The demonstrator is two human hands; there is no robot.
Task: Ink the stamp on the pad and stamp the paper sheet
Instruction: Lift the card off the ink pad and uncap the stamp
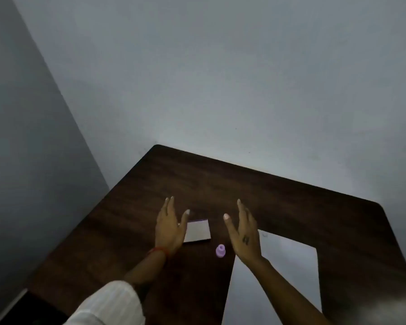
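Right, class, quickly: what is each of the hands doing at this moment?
Left hand: open, fingers spread, holding nothing, above the ink pad.
Right hand: open, holding nothing, beside the purple stamp.

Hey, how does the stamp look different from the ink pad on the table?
The stamp is a small rounded purple knob standing upright; the ink pad is a flat, pale square box, clearly wider. The stamp stands fully in view between the hands, while the left hand hides the pad's left edge. Neither is being held, and both rest on the dark table.
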